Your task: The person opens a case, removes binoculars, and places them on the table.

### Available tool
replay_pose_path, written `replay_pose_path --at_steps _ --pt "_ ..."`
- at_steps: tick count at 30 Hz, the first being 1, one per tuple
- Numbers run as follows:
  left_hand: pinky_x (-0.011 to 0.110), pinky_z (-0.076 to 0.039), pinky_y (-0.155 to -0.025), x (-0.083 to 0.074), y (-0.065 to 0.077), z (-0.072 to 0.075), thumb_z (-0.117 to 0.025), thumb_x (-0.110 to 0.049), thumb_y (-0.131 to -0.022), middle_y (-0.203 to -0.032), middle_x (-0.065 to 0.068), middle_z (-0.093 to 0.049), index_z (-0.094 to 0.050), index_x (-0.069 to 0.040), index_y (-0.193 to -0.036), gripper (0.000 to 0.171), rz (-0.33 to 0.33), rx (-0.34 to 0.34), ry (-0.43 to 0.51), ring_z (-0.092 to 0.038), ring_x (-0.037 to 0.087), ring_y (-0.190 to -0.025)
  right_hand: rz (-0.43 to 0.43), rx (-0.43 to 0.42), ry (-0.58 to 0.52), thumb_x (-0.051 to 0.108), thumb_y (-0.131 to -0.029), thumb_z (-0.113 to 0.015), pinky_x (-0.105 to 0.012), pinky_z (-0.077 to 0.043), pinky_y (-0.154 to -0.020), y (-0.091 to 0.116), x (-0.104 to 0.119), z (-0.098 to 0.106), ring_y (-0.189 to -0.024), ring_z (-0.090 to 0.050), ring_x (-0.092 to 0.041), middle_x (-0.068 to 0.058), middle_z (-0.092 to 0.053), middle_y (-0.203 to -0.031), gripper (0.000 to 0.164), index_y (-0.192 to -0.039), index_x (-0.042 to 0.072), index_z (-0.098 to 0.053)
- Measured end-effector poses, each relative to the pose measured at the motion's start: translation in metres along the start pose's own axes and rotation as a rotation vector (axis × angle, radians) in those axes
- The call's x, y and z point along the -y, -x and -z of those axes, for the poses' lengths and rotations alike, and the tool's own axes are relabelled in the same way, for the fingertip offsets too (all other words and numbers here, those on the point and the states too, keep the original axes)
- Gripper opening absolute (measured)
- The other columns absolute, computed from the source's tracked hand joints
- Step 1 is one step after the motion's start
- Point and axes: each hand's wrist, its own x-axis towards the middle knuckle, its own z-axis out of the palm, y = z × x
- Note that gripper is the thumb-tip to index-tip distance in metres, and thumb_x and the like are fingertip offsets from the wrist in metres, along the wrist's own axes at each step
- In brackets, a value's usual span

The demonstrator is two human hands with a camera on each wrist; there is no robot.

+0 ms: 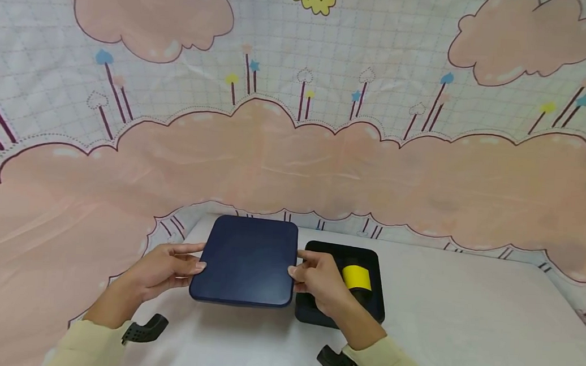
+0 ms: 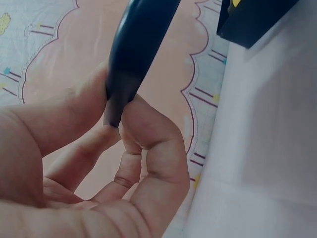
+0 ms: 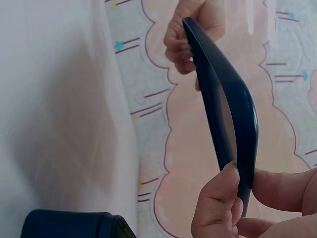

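Both hands hold a dark blue, rounded-square lid (image 1: 246,262) up off the white table, its smooth outer face turned toward the head camera. My left hand (image 1: 167,268) pinches the lid's left edge between thumb and fingers. At the opposite edge, my right hand (image 1: 317,278) grips it the same way. In the right wrist view the lid (image 3: 242,114) appears edge-on, with its hollow underside showing. Just right of the lid stands an open dark box (image 1: 379,294), partly hidden by my right hand. Inside lies a rolled black item with a yellow band (image 1: 356,277); its kind is unclear.
The box and hands are over a white-covered table (image 1: 467,320). A cloth printed with pink clouds (image 1: 324,168) hangs behind the table and down its left side. Each wrist carries a black strap mount (image 1: 146,328).
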Motion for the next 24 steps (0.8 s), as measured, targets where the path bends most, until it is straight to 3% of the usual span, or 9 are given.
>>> replay_pose_path --at_steps 13,24 --pt "0.028 -0.060 -0.082 0.001 -0.001 0.011 -0.068 -0.005 -0.099 -0.104 -0.006 -0.073 -0.024 0.006 -0.161 0.077 0.011 0.012 0.008 -0.070 0.007 -0.089 -0.023 -0.008 0.008 -0.001 -0.098 -0.066 -0.029 -0.061 -0.077 -0.009 -0.004 -0.011 -0.077 -0.062 -0.019 -0.014 -0.067 -0.098 0.055 -0.150 -0.006 -0.049" --pt "0.028 -0.062 -0.080 0.010 -0.002 0.019 -0.065 0.000 -0.099 -0.101 -0.005 -0.076 -0.021 0.009 -0.161 0.077 0.032 0.014 0.067 -0.072 0.008 -0.087 -0.030 0.026 -0.006 0.000 -0.099 -0.064 -0.030 -0.061 -0.074 -0.017 -0.008 -0.019 -0.072 -0.063 -0.016 -0.011 -0.071 -0.092 0.052 -0.149 -0.006 -0.052"
